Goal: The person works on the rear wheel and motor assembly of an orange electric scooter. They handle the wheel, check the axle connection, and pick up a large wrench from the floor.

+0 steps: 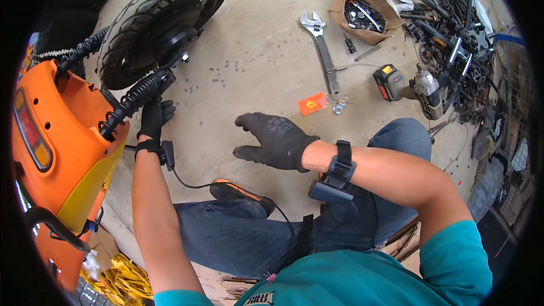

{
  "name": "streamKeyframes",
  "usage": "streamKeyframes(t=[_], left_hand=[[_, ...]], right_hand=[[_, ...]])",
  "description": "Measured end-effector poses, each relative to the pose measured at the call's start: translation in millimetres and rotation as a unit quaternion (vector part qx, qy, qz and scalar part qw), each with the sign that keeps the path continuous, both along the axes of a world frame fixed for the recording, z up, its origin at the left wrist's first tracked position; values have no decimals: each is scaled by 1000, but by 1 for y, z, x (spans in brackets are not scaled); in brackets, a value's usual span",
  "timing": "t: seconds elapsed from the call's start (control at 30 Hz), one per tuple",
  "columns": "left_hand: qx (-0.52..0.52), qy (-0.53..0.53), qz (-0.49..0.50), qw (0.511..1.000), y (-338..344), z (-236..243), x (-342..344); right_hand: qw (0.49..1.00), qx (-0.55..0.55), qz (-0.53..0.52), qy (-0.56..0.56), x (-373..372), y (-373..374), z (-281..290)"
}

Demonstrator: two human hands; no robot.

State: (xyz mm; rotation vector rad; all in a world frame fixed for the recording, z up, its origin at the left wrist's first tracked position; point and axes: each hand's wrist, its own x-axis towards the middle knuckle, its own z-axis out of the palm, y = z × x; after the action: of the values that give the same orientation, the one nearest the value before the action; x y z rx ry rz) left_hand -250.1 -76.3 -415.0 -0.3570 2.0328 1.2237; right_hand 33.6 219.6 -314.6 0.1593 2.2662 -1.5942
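My left hand (153,118), in a black glove, is at the lower end of a black coil-spring shock absorber (131,103). Its fingers are bent beside the spring, and the shock hides part of the grip. This shock joins the orange body (68,113) of a scooter-like vehicle to the area by the wheel (161,34), whose axle end and nut stick out on the right. Over the bare floor my right hand (277,140), also gloved in black, is held with thumb and fingers apart, holding nothing. Both wrists carry strapped devices; a cable runs from the left one.
Right of centre lie an adjustable wrench (323,51), an orange packet (313,103) and a cordless impact driver (416,89). A paper bag of small hardware (362,14) stands behind. Piled metal parts (453,51) fill the far right. Yellow scraps (122,283) lie lower left.
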Motion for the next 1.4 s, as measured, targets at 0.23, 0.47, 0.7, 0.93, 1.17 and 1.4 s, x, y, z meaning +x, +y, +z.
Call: streamKeyframes(t=[0.23, 0.47, 0.7, 0.93, 1.17, 1.4], left_hand=[[-4, -1, 1, 1000, 8, 8, 5], [-8, 6, 7, 1000, 11, 11, 8], [-2, 2, 9, 1000, 9, 10, 7], [1, 2, 5, 1000, 12, 11, 8], [-1, 2, 6, 1000, 12, 10, 7], [-9, 8, 4, 1000, 14, 15, 10]], right_hand=[[999, 5, -29, 18, 2, -3, -2], [999, 38, -15, 19, 4, -6, -7], [999, 46, -7, 6, 5, -7, -8], [999, 41, 2, 4, 4, -4, -3], [999, 29, -13, 17, 4, -4, -2], [999, 25, -45, 19, 5, -6, -9]])
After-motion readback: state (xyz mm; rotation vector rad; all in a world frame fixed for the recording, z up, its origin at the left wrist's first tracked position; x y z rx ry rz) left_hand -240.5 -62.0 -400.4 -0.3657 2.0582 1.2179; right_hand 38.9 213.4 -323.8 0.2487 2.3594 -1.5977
